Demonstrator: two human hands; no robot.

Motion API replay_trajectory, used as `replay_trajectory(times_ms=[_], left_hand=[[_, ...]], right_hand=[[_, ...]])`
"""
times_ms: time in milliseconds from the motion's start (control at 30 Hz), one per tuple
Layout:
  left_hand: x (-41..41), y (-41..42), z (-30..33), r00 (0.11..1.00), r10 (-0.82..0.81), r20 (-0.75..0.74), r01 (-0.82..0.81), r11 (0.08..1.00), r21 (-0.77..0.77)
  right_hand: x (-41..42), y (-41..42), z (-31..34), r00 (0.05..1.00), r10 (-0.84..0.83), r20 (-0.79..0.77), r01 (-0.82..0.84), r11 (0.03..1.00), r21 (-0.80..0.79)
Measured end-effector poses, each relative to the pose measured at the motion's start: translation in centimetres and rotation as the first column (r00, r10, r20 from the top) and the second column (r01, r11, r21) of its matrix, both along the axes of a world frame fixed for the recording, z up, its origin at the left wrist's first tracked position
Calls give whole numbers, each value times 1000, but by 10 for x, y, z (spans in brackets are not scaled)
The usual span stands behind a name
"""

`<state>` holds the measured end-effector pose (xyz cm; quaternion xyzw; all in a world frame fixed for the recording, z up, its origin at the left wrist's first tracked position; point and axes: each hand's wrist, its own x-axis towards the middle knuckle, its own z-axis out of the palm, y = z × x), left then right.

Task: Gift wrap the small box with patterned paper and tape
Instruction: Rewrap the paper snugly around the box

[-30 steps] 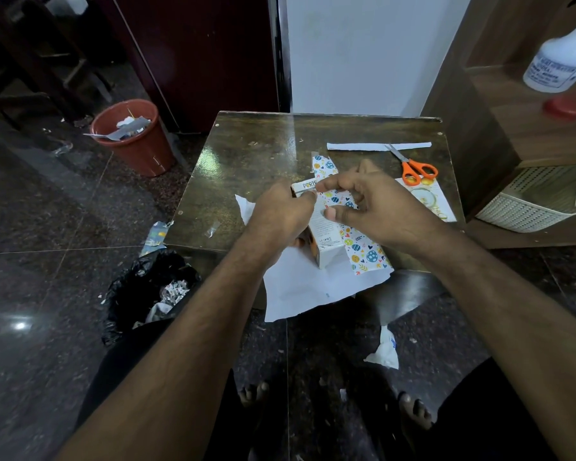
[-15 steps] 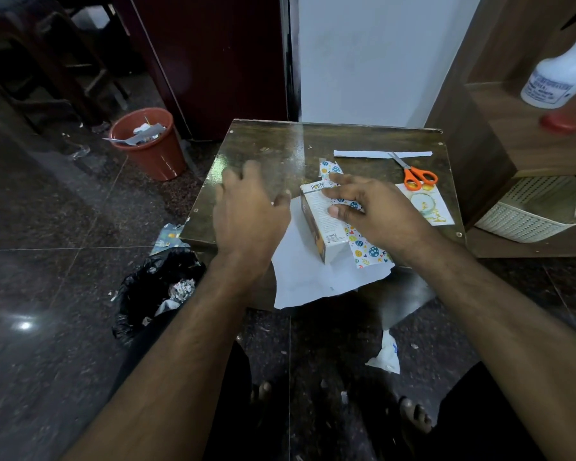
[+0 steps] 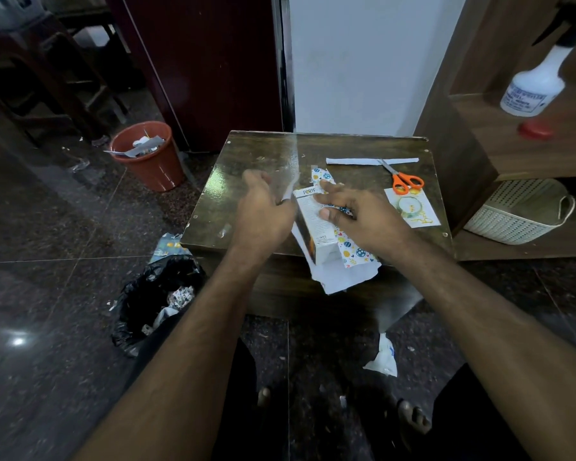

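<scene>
Box (image 3: 315,224) stands on the patterned paper (image 3: 353,249) at the desk (image 3: 253,154) edge, pinned by the right hand (image 3: 353,214)'s spread fingers so the flap holds while the left hand (image 3: 263,207) pinches a tape strip (image 3: 288,191).

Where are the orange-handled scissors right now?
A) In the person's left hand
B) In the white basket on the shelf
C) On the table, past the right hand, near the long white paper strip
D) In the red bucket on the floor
C: the scissors lie on the table, blades pointing toward the white paper strip, beyond the right hand; neither hand touches them.
</scene>
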<state>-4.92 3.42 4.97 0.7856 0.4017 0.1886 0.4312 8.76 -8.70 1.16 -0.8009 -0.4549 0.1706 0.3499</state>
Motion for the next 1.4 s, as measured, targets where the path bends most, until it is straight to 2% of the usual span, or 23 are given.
replay_trajectory(times_ms=[200,333,467,567,700,933,1067,1200,1300,1400], left_hand=[[32,-14,-7,994,-20,107,21,1000,-7],[44,-17,-8,992,28,121,-39,995,87],[43,-18,-8,992,28,125,-48,986,159],[40,-13,-8,989,69,133,-91,982,166],[39,-4,-9,972,103,212,-131,984,123],[48,1,-19,969,50,243,-25,994,-105],[48,5,-23,965,-11,263,43,992,-116],[47,8,-26,961,-70,268,102,989,-108],[47,8,-27,963,-86,256,109,991,-74],[46,9,-27,957,-90,277,116,990,-80]], right_hand=[[-4,3,1,997,54,50,-55,998,14],[0,4,-2,996,89,33,-90,995,35],[3,3,-7,1000,25,13,-26,999,35],[3,3,-5,999,-37,6,37,999,-31],[4,6,-7,1000,19,-21,-21,993,-120],[9,0,-2,994,78,-72,-82,995,-60],[8,-5,3,992,51,-115,-63,992,-106],[6,-6,5,996,62,-58,-69,990,-125],[7,-4,1,990,52,-129,-64,993,-98],[10,-1,-7,942,29,-333,-4,997,77]])
